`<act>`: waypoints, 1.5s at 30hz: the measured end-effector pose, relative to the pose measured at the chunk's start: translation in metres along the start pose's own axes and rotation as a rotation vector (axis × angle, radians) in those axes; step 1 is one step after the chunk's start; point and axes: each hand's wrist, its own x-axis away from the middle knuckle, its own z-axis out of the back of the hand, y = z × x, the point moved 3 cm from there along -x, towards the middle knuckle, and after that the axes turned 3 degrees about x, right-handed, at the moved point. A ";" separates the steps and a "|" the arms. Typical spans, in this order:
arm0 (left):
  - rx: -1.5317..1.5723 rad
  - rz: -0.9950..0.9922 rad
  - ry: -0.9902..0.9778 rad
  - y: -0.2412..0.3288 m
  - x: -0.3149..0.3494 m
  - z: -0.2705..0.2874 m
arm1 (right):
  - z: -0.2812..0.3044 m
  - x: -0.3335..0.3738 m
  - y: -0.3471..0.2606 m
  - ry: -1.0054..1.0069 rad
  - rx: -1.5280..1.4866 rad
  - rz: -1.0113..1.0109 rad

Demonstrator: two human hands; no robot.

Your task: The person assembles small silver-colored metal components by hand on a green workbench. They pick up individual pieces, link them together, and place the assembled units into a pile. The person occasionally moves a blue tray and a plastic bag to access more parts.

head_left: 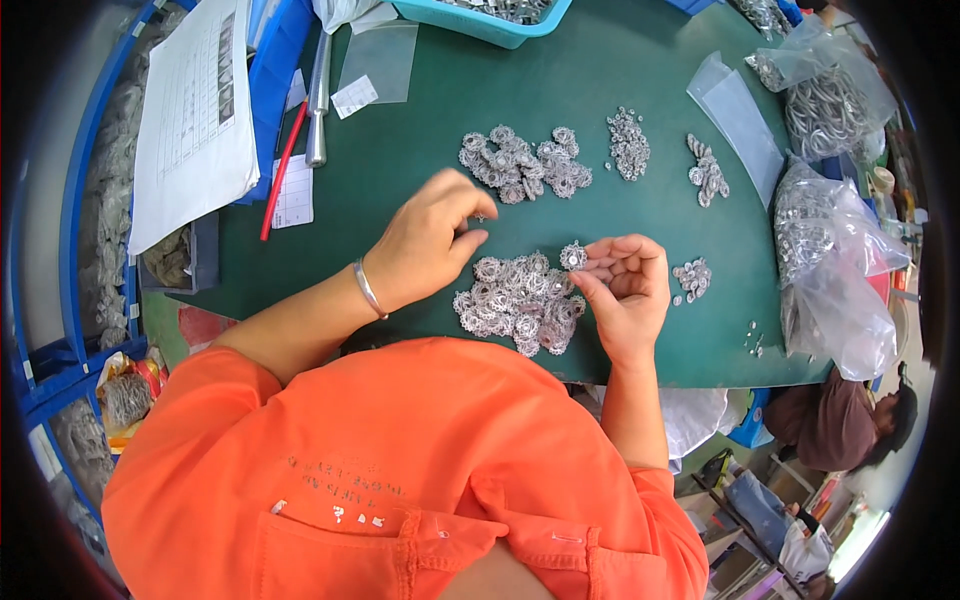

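My right hand pinches a round, lacy silver metal piece between thumb and fingertips, just above the right edge of a heap of similar lacy pieces. To the left, my left hand is held over the green table with its fingers curled. A tiny metal part shows at its fingertips, too small to name. Beyond the hands lies a second pile of lacy pieces. Small ring-like parts are heaped to its right.
More small metal parts and little discs lie on the right of the table. Clear bags of metal parts line the right edge. A teal basket stands at the back; a red pencil and papers are left.
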 end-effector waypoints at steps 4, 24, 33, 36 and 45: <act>-0.196 -0.087 0.073 -0.011 -0.004 0.002 | 0.001 0.003 0.002 0.009 -0.019 0.008; 1.035 0.633 -0.136 -0.002 0.004 -0.015 | -0.002 0.003 -0.020 -0.226 0.427 0.043; 0.991 0.581 -0.159 0.012 0.003 -0.016 | -0.035 -0.018 -0.027 -0.196 0.535 0.366; 1.012 0.599 -0.194 0.013 0.003 -0.014 | -0.030 -0.014 -0.015 -0.154 0.442 0.176; 1.002 0.565 -0.213 0.010 0.005 -0.022 | -0.027 -0.007 -0.012 -0.037 0.002 -0.431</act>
